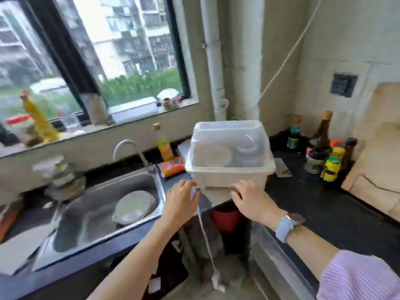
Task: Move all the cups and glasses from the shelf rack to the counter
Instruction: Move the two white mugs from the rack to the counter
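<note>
One lidded plastic dish box point(229, 156) is seen at the centre of the frame, set on the corner of the dark bench point(337, 204); its base is white and boxy with rounded corners, and its cover is a cloudy, see-through dome; through the cover two groups of pale, round dishes can be made out standing on edge, though whether any cups or glasses are among them cannot be told. Two hands are placed at the box's front lower edge; the left hand point(184, 197) is laid with fingers loosely curled at the left front corner, where a white cord point(205, 232) hangs down toward the floor; whether the cord is gripped cannot be told; the right hand point(249, 197), with a pale blue watch point(289, 226) on its wrist, is spread flat with its fingertips on a small tray jutting from under the box. At lower left one steel sink point(95, 215) is seen, smooth and shiny, with one stack of round plates point(134, 206) inside. At the right of the frame a cluster of bottles and jars point(324, 152), at least seven in number, stands against the wall; one yellow bottle point(164, 144) is set just left of the box.
</note>
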The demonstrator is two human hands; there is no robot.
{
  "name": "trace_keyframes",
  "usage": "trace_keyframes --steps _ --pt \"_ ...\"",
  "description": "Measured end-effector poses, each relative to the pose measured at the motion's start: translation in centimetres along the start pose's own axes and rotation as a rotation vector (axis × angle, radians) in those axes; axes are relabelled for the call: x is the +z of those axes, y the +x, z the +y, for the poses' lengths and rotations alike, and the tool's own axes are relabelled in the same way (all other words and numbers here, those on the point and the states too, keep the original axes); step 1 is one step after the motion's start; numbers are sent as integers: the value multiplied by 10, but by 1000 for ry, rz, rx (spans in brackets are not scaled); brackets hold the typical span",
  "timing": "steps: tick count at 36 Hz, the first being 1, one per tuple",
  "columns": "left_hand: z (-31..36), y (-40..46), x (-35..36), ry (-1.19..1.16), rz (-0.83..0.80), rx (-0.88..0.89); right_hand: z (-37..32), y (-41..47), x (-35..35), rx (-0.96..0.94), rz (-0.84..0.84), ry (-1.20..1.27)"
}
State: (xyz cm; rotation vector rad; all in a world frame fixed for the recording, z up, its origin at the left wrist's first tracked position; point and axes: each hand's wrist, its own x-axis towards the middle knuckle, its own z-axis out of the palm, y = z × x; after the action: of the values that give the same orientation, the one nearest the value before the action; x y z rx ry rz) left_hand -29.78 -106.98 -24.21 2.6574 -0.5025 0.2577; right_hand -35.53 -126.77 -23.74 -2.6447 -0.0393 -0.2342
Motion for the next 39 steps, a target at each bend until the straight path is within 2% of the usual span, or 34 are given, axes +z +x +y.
trace_keyframes --steps 7,13,20,31,39 --pt "-173 -97 -113 106 145 -317 -182 36 93 -318 -189 113" --pt "-265 -167 -188 132 301 -549 -315 54 155 -595 -283 137" --pt "-355 -219 -266 253 433 -779 -458 77 211 -827 -396 176" --pt "-504 -194 -387 232 575 -883 -653 176 278 -972 -405 313" --pt "-600 -171 -426 129 662 -864 -749 239 320 -966 -411 415"
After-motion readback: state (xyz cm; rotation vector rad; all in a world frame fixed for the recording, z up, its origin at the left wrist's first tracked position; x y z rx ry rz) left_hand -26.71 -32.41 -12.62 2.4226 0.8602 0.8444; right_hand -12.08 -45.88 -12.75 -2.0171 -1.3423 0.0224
